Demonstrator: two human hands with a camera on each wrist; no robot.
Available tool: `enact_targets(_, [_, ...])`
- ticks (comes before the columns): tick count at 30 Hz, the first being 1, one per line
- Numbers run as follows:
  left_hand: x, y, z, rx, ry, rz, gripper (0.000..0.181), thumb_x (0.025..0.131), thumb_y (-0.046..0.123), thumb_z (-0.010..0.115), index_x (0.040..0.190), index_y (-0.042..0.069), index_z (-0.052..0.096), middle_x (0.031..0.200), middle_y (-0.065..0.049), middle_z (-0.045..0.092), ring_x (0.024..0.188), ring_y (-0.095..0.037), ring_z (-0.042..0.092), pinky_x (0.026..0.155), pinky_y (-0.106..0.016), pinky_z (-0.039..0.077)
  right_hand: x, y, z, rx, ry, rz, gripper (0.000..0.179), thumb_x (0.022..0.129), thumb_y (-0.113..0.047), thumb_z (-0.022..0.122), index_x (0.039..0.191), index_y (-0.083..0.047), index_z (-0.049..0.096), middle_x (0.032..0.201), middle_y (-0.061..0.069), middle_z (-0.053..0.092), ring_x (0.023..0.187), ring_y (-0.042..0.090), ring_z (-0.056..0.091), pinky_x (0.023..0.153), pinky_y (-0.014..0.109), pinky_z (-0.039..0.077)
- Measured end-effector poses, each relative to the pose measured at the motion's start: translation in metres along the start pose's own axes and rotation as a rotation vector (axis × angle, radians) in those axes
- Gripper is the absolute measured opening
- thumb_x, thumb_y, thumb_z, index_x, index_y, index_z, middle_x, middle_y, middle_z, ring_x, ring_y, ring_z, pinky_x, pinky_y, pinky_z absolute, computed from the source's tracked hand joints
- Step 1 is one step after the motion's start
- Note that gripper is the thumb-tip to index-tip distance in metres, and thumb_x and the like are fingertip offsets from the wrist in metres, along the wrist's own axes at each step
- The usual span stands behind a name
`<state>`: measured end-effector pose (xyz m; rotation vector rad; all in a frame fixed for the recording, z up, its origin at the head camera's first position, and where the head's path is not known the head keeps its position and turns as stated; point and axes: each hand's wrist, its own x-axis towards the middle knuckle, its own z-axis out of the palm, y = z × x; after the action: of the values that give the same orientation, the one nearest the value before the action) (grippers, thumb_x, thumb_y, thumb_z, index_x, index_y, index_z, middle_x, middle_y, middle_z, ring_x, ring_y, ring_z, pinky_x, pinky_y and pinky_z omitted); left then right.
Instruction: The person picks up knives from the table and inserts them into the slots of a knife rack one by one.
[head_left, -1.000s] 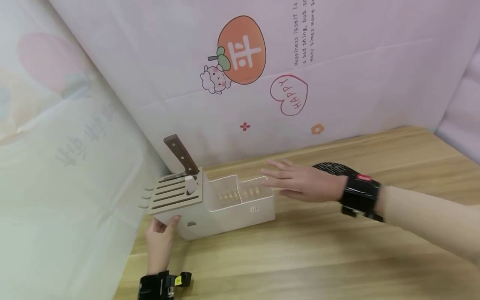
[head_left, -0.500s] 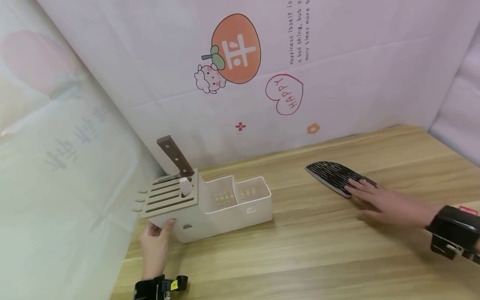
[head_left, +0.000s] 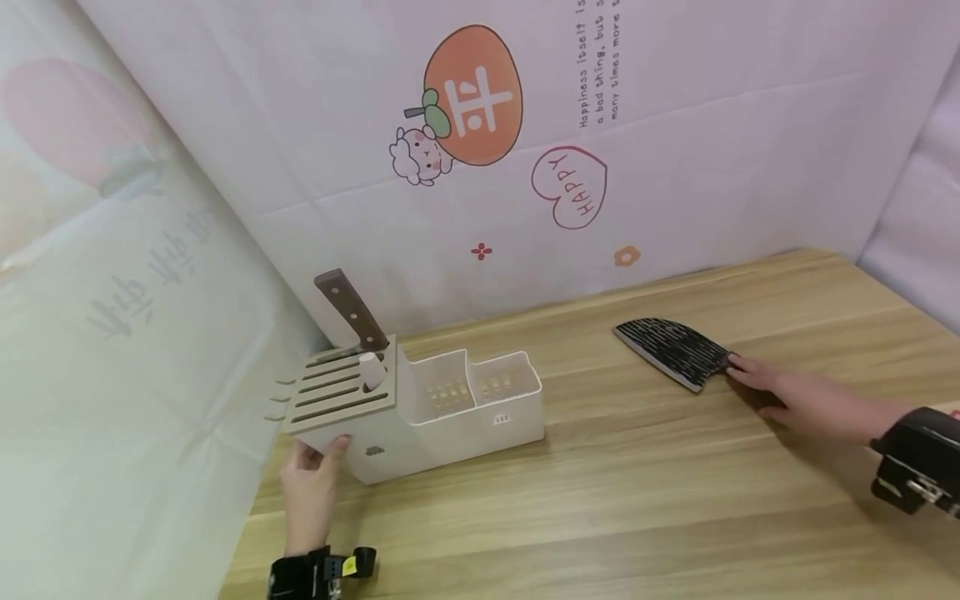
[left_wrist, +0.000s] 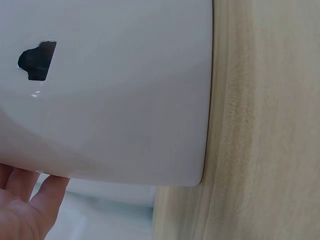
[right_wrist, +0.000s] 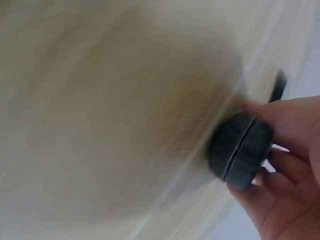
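On the right of the head view lies a cleaver (head_left: 675,350) with a dark, streaked blade pointing to the back left. My right hand (head_left: 813,398) grips its handle, whose dark end (right_wrist: 240,149) shows between thumb and fingers in the right wrist view. At the left stands a white knife block (head_left: 457,446) with a slotted top. My left hand (head_left: 311,492) holds its near left corner, thumb on the front face and fingers round the side. A brown-handled knife (head_left: 352,312) is upright in the rear slot.
A whitish rounded handle (head_left: 371,372) pokes out of the block's top. Two open compartments (head_left: 480,408) form the block's lower right part, and hooks (head_left: 279,401) stick out at its left. Printed cloth walls (head_left: 675,167) enclose the wooden table (head_left: 600,517) at the back and left.
My right hand has moved right, away from the block's compartments, and come onto the cleaver's handle, closing round it. My left hand has stayed at the block's corner.
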<state>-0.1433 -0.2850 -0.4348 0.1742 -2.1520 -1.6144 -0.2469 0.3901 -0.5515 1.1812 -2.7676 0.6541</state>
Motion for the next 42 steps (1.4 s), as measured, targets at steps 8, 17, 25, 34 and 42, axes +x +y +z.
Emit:
enact_targets(8, [0.001, 0.0, 0.0, -0.038, -0.023, 0.002, 0.037, 0.088, 0.011, 0.066, 0.122, 0.006, 0.053, 0.111, -0.008, 0.059, 0.102, -0.016, 0.058, 0.082, -0.018, 0.047, 0.028, -0.114, -0.054, -0.184, -0.074, 0.403, 0.062, 0.073, 0.004, 0.07, 0.13, 0.009, 0.046, 0.13, 0.037, 0.037, 0.084, 0.035, 0.06, 0.058, 0.032, 0.05])
enact_targets(17, [-0.001, 0.001, -0.001, 0.0, -0.014, 0.0, 0.036, 0.087, 0.012, 0.067, 0.121, 0.005, 0.055, 0.108, -0.006, 0.06, 0.098, -0.015, 0.059, 0.079, -0.017, 0.047, 0.032, -0.114, -0.068, -0.187, 0.014, 0.464, 0.057, 0.069, 0.003, 0.067, 0.123, 0.011, 0.051, 0.113, 0.039, 0.051, 0.073, 0.03, 0.058, 0.053, 0.036, 0.047])
enact_targets(25, [-0.002, 0.001, -0.004, 0.019, 0.004, -0.004, 0.036, 0.087, 0.013, 0.067, 0.121, 0.007, 0.055, 0.108, -0.006, 0.06, 0.097, -0.014, 0.059, 0.076, -0.016, 0.047, 0.053, -0.124, -0.101, -0.317, 0.21, 0.286, 0.043, 0.065, 0.008, 0.066, 0.108, 0.007, 0.061, 0.067, -0.001, 0.054, 0.052, 0.009, 0.038, 0.046, 0.025, 0.033])
enact_targets(34, [-0.003, 0.001, -0.006, 0.025, -0.007, 0.002, 0.038, 0.087, 0.013, 0.066, 0.123, 0.008, 0.054, 0.11, -0.007, 0.06, 0.099, -0.013, 0.059, 0.078, -0.016, 0.047, 0.077, -0.132, -0.119, -0.427, 0.446, 0.159, 0.026, 0.065, -0.001, 0.072, 0.088, -0.005, 0.062, 0.07, 0.002, 0.06, 0.054, 0.012, 0.049, 0.044, 0.031, 0.038])
enact_targets(42, [-0.002, -0.001, -0.004, 0.005, -0.022, -0.004, 0.039, 0.088, 0.014, 0.066, 0.124, 0.007, 0.053, 0.113, -0.009, 0.059, 0.101, -0.012, 0.058, 0.08, -0.016, 0.047, 0.107, -0.138, -0.139, -0.312, 0.72, -0.032, 0.041, 0.087, -0.035, 0.064, 0.105, 0.002, 0.06, 0.092, 0.014, 0.059, 0.087, 0.009, 0.055, 0.072, 0.014, 0.039])
